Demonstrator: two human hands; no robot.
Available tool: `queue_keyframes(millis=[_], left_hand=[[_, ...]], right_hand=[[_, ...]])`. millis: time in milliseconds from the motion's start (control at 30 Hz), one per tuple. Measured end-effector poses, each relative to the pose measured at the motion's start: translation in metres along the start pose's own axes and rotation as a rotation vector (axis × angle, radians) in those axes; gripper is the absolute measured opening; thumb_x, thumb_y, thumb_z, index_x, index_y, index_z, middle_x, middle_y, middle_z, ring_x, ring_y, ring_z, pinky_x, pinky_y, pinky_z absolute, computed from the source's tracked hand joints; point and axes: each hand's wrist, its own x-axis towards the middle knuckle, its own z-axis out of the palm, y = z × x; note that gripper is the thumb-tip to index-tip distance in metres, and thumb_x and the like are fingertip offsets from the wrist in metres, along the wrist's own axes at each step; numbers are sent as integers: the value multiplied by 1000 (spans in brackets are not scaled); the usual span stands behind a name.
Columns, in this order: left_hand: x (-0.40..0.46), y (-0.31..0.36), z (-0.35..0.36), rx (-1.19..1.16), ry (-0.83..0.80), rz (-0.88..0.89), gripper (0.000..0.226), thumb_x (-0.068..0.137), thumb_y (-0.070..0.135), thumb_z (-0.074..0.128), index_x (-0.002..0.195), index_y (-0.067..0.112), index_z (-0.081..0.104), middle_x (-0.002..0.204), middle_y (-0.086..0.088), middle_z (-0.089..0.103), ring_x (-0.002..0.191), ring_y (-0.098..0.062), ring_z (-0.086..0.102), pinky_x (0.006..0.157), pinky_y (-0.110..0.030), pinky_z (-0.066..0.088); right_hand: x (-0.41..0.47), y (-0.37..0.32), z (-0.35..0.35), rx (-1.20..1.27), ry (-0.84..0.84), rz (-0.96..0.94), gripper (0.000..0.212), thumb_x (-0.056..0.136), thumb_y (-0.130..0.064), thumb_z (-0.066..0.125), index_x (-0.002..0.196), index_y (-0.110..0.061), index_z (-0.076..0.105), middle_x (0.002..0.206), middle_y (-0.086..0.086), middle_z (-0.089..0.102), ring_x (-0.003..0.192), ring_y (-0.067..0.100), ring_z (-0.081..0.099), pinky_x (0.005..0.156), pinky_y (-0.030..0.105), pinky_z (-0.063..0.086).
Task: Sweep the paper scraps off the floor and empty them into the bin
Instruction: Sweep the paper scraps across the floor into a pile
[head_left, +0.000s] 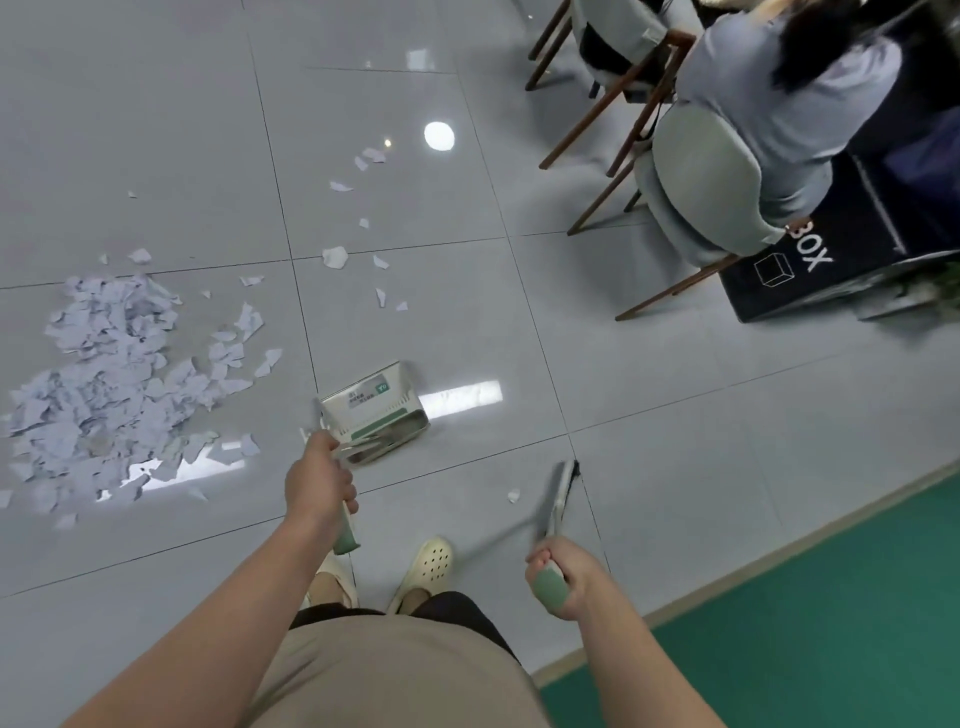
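A big heap of white paper scraps (109, 384) lies on the grey tiled floor at the left. Loose scraps (335, 257) trail away toward the middle, and one small scrap (514, 495) lies near the broom. My left hand (319, 486) grips the handle of a metal dustpan (376, 410) with green trim, which rests on the floor to the right of the heap. My right hand (563, 577) holds the green grip of a broom; its head (563, 491) touches the floor right of my feet. No bin is in view.
A person sits on a grey chair (696, 176) with wooden legs at the upper right, another chair behind it. A dark box (810, 270) marked BOX stands on the floor beside them. A green mat (831, 597) runs along the lower right.
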Motion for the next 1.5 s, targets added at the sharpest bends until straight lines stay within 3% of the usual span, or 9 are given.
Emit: queue_keyframes(millis=[200, 300, 500, 567, 700, 867, 1000, 1233, 1500], left_hand=[[-6, -21, 0, -22, 108, 1, 20, 89, 31, 47, 74, 18, 42, 55, 0, 30, 47, -18, 25, 50, -30, 26], [-11, -24, -5, -87, 155, 1, 20, 88, 33, 49, 74, 19, 44, 54, 2, 30, 48, -17, 25, 50, -30, 26], [-32, -25, -1, -171, 215, 53, 14, 86, 29, 52, 81, 17, 47, 53, 2, 29, 46, -17, 24, 50, -28, 26], [-36, -24, 3, -185, 219, 89, 15, 83, 29, 53, 80, 16, 46, 51, 2, 30, 44, -18, 25, 49, -28, 28], [-35, -15, 10, -178, 203, 128, 15, 83, 29, 55, 82, 16, 47, 54, 1, 30, 45, -17, 24, 50, -27, 27], [-16, 16, 25, -152, 152, 185, 21, 83, 33, 53, 85, 12, 51, 59, -6, 38, 47, -21, 29, 53, -32, 32], [9, 57, 47, -109, 76, 177, 27, 84, 35, 52, 92, 10, 56, 82, -16, 53, 52, -23, 33, 53, -33, 33], [39, 140, 82, -92, -50, 150, 20, 93, 28, 47, 78, 16, 43, 48, 0, 35, 49, -21, 28, 50, -31, 27], [71, 183, 78, -3, -108, 93, 20, 91, 29, 48, 75, 16, 48, 55, -3, 35, 49, -22, 29, 50, -28, 30]], right_hand=[[-1, -8, 50, 26, -329, 81, 30, 86, 4, 45, 61, -13, 40, 45, 0, 35, 33, 10, 36, 31, 20, 34], [8, -32, 50, 159, -461, 169, 31, 86, 9, 45, 68, -15, 37, 49, -1, 33, 30, 8, 34, 28, 18, 34], [9, -119, 38, 305, -708, 185, 52, 58, 28, 68, 69, -14, 40, 51, -3, 36, 30, 11, 39, 29, 24, 40], [-6, -144, 41, 287, -703, 101, 54, 60, 24, 67, 74, -17, 35, 59, -8, 29, 32, 8, 36, 32, 18, 39], [-39, -168, 49, 124, -572, -84, 32, 84, 8, 50, 74, -17, 33, 55, -8, 26, 33, 5, 31, 32, 13, 32], [-56, -178, 58, -25, -415, -209, 28, 84, 7, 47, 74, -16, 35, 47, -5, 29, 31, 7, 29, 31, 14, 28], [-59, -195, 76, -23, -323, -263, 25, 86, 9, 44, 76, -13, 37, 48, -3, 32, 31, 7, 31, 31, 13, 30], [-85, -241, 107, 90, -262, -277, 24, 86, 6, 46, 76, -13, 37, 50, -3, 34, 32, 7, 34, 31, 14, 34], [-96, -285, 164, 152, -261, -313, 22, 89, 4, 46, 78, -13, 39, 53, -2, 36, 34, 6, 37, 32, 15, 36]])
